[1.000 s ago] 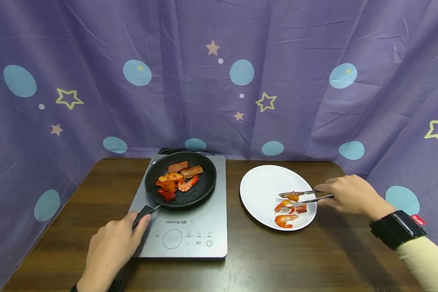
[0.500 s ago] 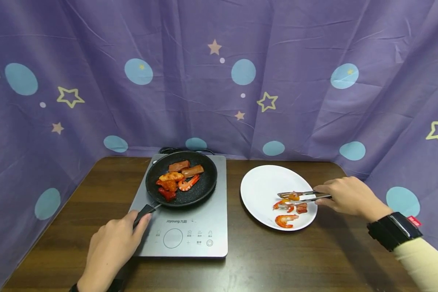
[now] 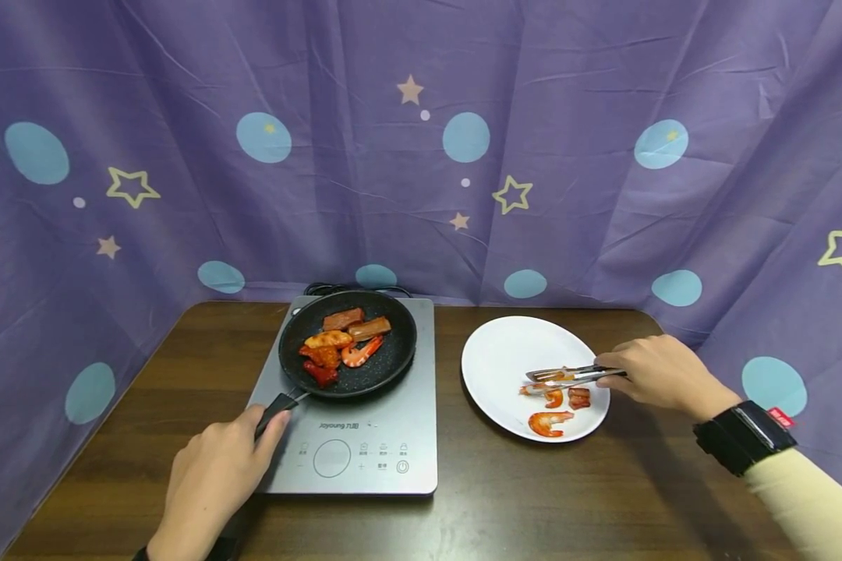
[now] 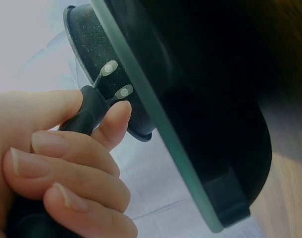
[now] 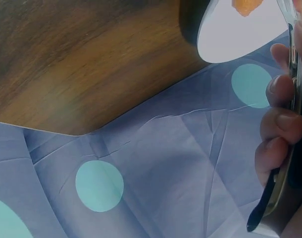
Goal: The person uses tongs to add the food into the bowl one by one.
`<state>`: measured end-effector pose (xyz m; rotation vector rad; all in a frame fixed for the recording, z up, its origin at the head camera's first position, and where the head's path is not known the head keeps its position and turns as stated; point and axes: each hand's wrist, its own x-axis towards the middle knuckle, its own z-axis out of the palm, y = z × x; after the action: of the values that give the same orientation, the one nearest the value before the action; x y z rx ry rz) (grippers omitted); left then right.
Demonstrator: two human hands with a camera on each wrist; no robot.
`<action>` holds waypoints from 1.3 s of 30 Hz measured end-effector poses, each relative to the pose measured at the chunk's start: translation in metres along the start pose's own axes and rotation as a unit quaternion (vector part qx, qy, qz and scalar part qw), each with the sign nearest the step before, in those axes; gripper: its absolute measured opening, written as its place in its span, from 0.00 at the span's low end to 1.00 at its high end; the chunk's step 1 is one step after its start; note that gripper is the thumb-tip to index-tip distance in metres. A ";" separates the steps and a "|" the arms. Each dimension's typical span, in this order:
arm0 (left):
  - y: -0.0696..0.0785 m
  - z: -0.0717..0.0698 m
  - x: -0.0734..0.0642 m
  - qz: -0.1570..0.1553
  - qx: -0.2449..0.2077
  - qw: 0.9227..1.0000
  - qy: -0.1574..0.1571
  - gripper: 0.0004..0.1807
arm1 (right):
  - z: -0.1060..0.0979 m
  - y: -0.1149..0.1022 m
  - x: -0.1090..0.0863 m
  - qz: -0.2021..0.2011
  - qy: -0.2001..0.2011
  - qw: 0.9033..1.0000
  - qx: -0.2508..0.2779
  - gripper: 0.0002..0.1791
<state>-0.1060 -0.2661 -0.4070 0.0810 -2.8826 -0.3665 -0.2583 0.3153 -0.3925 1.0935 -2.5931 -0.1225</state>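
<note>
Tongs (image 3: 582,380) are grasped in the right hand (image 3: 666,378) at the right rim of the white plate (image 3: 501,366), with their tips held low over it; whether food is pinched between the tips can't be told. A curled shrimp (image 3: 550,424) is laid near the plate's front edge, a meat chunk (image 3: 579,398) nearer its right edge. Left of the plate, the food-loaded frying pan (image 3: 389,366) is seated on the induction cooker (image 3: 393,436), its black handle (image 3: 275,411) gripped by the left hand (image 3: 217,460).
</note>
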 end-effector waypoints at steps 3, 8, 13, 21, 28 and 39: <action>0.000 0.000 0.000 0.004 -0.002 1.000 0.006 0.23 | 0.000 -0.002 0.001 0.009 -0.009 1.000 0.003 0.11; 0.001 0.000 -0.001 0.005 -0.003 1.000 0.010 0.23 | 0.002 -0.006 0.002 0.027 -0.013 1.000 0.005 0.09; 0.000 0.000 -0.001 0.002 -0.002 1.000 0.006 0.23 | 0.009 -0.014 0.001 0.054 -0.001 0.998 0.009 0.08; -0.001 0.000 -0.001 0.001 -0.005 1.000 0.002 0.23 | 0.021 -0.025 -0.003 0.076 0.026 0.997 0.003 0.07; 0.000 0.001 -0.001 0.003 -0.007 1.000 0.003 0.24 | 0.025 -0.027 -0.002 0.057 0.073 0.996 -0.015 0.07; -0.001 0.000 -0.001 0.000 -0.004 1.000 -0.003 0.24 | 0.006 -0.048 0.036 0.036 0.143 0.989 -0.006 0.08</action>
<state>-0.1051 -0.2668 -0.4073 0.0775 -2.8868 -0.3793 -0.2510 0.2557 -0.3986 0.9364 -2.3674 0.0349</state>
